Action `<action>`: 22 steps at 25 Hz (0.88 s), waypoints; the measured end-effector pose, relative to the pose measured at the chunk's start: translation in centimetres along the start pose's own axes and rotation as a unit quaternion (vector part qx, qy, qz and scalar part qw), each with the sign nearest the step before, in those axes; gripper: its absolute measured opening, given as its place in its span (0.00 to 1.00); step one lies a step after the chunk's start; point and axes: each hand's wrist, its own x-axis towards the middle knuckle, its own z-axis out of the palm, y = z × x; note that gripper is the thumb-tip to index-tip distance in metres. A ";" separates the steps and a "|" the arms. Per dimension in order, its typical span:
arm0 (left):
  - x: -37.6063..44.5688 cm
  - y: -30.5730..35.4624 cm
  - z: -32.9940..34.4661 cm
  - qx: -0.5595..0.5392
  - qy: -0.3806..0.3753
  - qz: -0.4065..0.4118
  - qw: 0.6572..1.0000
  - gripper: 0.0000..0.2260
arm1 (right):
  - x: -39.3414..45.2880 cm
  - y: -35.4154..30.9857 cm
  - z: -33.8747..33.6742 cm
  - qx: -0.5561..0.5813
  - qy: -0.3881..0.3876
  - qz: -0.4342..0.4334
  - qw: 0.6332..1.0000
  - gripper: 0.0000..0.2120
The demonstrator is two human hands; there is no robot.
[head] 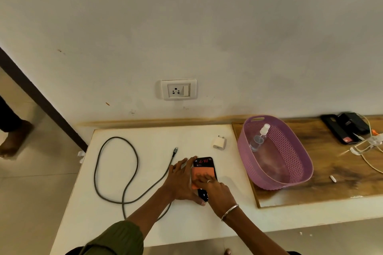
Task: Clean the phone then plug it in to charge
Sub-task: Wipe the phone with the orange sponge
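A black phone (204,161) lies face up on the white table (145,223), its screen lit with red digits. An orange cloth (198,172) covers the middle of the screen. My right hand (215,191) presses the cloth flat with straight fingers. My left hand (182,182) holds the phone by its left edge, with fingertips at the top corner and the thumb at the bottom. A grey charging cable (116,172) loops on the table to the left, its plug end (175,149) free. A white charger adapter (219,142) lies behind the phone. A wall socket (178,89) sits above.
A purple basket (290,163) holding a clear spray bottle (259,137) stands on the wooden board (339,184) at the right. Dark devices (348,128) and white cables (366,147) lie at the far right. A person's foot (14,141) stands on the floor at the left.
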 end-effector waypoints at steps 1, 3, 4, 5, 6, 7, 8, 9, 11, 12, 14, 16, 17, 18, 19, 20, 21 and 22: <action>0.0 0.0 0.0 -0.005 -0.001 -0.003 1.000 0.67 | 0.0 0.6 -0.2 0.000 0.003 0.018 1.000 0.25; 0.0 0.0 0.1 -0.009 -0.002 -0.010 1.000 0.67 | -0.1 1.7 -0.8 0.012 0.025 0.065 0.998 0.26; 0.0 0.0 0.0 -0.010 -0.001 -0.011 1.000 0.67 | -0.3 1.9 -1.0 0.017 0.034 0.077 0.996 0.25; 0.0 0.0 0.0 -0.012 0.001 -0.012 1.000 0.67 | -0.5 1.9 -1.0 0.016 0.032 0.079 0.996 0.25; 0.0 0.0 0.0 -0.016 0.003 -0.012 1.000 0.67 | -0.7 1.6 -0.7 0.013 0.026 0.066 0.997 0.25; 0.0 -0.1 0.0 -0.020 0.003 -0.013 1.000 0.67 | -1.0 1.2 -0.2 0.012 0.014 0.048 0.999 0.25; 0.0 -0.1 0.1 -0.023 0.003 -0.013 1.000 0.67 | -1.4 0.7 0.4 0.010 -0.001 0.027 1.000 0.26; 0.0 -0.1 0.1 -0.025 0.003 -0.012 1.000 0.67 | -1.7 0.4 0.9 0.008 -0.013 0.012 1.000 0.26; -0.1 -0.1 0.1 -0.023 0.001 -0.012 1.000 0.67 | -2.1 0.5 1.1 0.016 -0.017 0.002 1.000 0.26; -0.1 -0.1 0.0 -0.021 0.000 -0.013 1.000 0.67 | -2.1 0.7 0.9 0.020 -0.013 0.006 1.000 0.26; 0.0 0.1 -0.1 -0.015 -0.002 -0.014 1.000 0.67 | -2.1 1.2 0.2 0.021 0.004 0.030 0.999 0.27; 0.0 0.1 -0.1 -0.011 -0.006 -0.017 1.000 0.67 | -2.3 1.3 0.1 0.024 0.025 0.053 0.998 0.30; -0.1 0.1 -0.1 -0.012 -0.007 -0.018 1.000 0.67 | -2.4 1.2 0.2 0.022 0.028 0.056 0.998 0.31; -0.1 0.1 -0.1 -0.013 -0.007 -0.018 1.000 0.67 | -2.6 1.0 0.6 0.019 0.021 0.054 0.998 0.33; -0.1 0.1 -0.2 -0.012 -0.008 -0.017 1.000 0.67 | -2.8 0.6 1.1 0.018 0.008 0.049 0.999 0.34; 0.0 0.1 -0.2 -0.007 -0.008 -0.015 1.000 0.68 | -3.0 0.4 1.6 0.016 -0.008 0.043 0.999 0.34; 0.0 0.1 -0.2 0.002 -0.009 -0.013 1.000 0.68 | -3.2 0.2 2.1 0.011 -0.023 0.035 0.999 0.34; 0.0 0.2 -0.2 0.010 -0.010 -0.014 1.000 0.68 | -3.3 0.3 2.3 0.006 -0.028 0.027 0.999 0.34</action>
